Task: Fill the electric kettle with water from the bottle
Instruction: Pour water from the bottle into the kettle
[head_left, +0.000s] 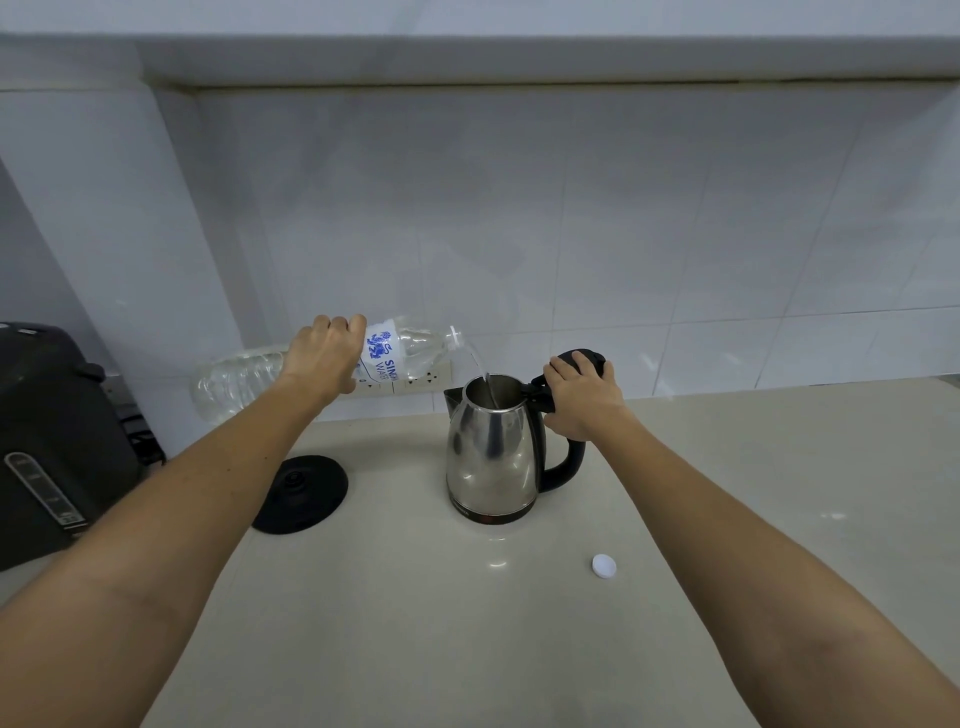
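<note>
A steel electric kettle with a black handle stands on the counter, off its base. Its black lid is tipped open behind the mouth. My right hand grips the top of the handle and the lid. My left hand holds a clear plastic water bottle nearly level, its neck pointing right over the kettle. A thin stream of water runs from the bottle's mouth into the kettle's opening.
The kettle's round black base lies on the counter to the left. The white bottle cap rests near the front right. A dark appliance stands at the far left. Wall sockets sit behind the bottle.
</note>
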